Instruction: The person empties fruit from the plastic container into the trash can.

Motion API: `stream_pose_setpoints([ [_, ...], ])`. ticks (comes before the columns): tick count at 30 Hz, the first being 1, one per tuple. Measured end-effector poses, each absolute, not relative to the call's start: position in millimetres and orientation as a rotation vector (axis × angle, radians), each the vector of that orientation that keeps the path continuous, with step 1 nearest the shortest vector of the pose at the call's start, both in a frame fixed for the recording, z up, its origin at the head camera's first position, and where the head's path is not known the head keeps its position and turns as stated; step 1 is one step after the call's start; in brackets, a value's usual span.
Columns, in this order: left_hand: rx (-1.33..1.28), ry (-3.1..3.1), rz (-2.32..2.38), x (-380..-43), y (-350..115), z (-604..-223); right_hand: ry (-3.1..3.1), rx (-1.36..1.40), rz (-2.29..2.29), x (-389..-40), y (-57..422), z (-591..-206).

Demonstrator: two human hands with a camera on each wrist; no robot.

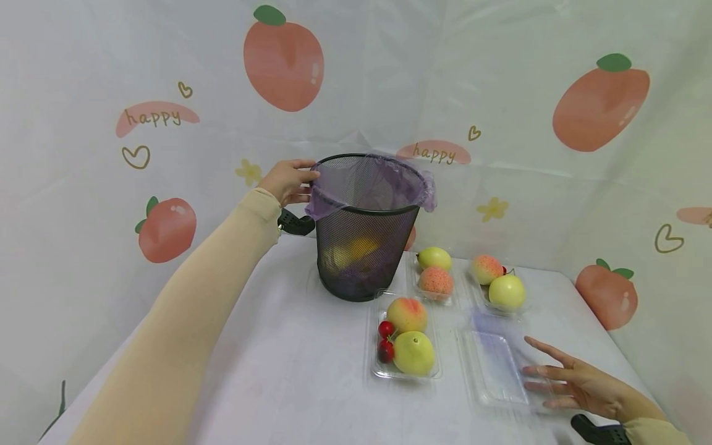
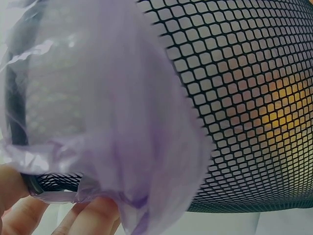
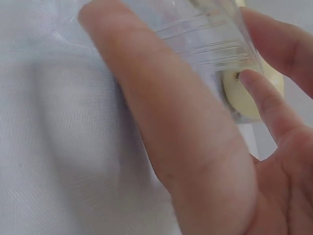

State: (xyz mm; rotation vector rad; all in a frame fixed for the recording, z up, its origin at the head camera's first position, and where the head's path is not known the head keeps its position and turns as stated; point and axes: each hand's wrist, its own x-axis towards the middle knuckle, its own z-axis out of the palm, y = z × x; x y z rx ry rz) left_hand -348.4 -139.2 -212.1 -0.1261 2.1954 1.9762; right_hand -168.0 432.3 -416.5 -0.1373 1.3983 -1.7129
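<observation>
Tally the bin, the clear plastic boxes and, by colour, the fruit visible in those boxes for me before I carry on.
Mesh bin: 1
Clear plastic boxes: 4
Red cherries: 3, one mostly hidden
Orange-toned fruit: 3
Yellow-green fruit: 3
Total: 14

Soft, diffuse light (right-wrist view greyer, slightly blurry).

Backdrop cloth, bearing the word "happy" twice, in lowercase, handwritten-style brown letters: one on the left pink patch; one on the central pink patch, sloping gently down rightward. Right-edge pink patch: marking cut off, illegible.
</observation>
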Motion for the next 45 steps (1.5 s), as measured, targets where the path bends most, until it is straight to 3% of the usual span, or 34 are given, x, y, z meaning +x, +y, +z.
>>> stream_pose_setpoints([
  [15, -0.111, 2.210, 1.964, -348.0, -139.6, -212.7, 1.323, -0.232, -1.732, -169.6, 435.5, -416.5],
  [28, -0.134, 2.214, 1.956, -348.3, -139.1, -211.0, 1.455, -0.295, -1.824, -185.0, 441.3, -379.7],
  [39, -0.120, 2.229, 1.948, -349.2, -139.6, -213.5, 1.333, -0.586, -1.889, -200.8, 395.5, -337.8],
  [45, -0.117, 2.226, 1.949, -349.2, -140.0, -213.2, 1.505, -0.608, -1.813, -202.6, 358.4, -329.8],
])
